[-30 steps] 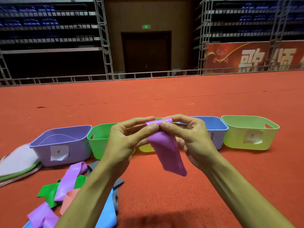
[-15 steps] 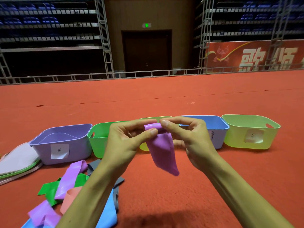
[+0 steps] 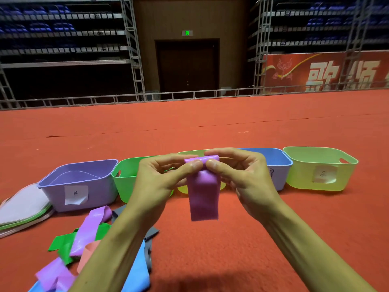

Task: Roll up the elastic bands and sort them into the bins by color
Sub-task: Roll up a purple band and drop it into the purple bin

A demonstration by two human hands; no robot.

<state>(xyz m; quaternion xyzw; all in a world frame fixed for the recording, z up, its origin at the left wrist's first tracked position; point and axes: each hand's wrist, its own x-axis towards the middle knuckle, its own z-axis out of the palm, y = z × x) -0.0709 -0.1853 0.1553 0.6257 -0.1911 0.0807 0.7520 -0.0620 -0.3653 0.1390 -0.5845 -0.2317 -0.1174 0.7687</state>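
Purple band (image 3: 203, 194) is pinched at its top by both hands, left hand (image 3: 155, 184) and right hand (image 3: 246, 178), and their grip is tight on a small roll, up in the air over the red floor (image 3: 231, 249). Its loose tail hangs shorter and straighter than a second ago, so the rolling is moving along but is not done. The purple bin (image 3: 101, 192) waits on the left, beside a pile of loose bands (image 3: 92, 224).

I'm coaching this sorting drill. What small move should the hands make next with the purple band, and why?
Probably roll another turn: the left hand and right hand pinch a small roll atop the purple band, and most of it hangs unrolled.
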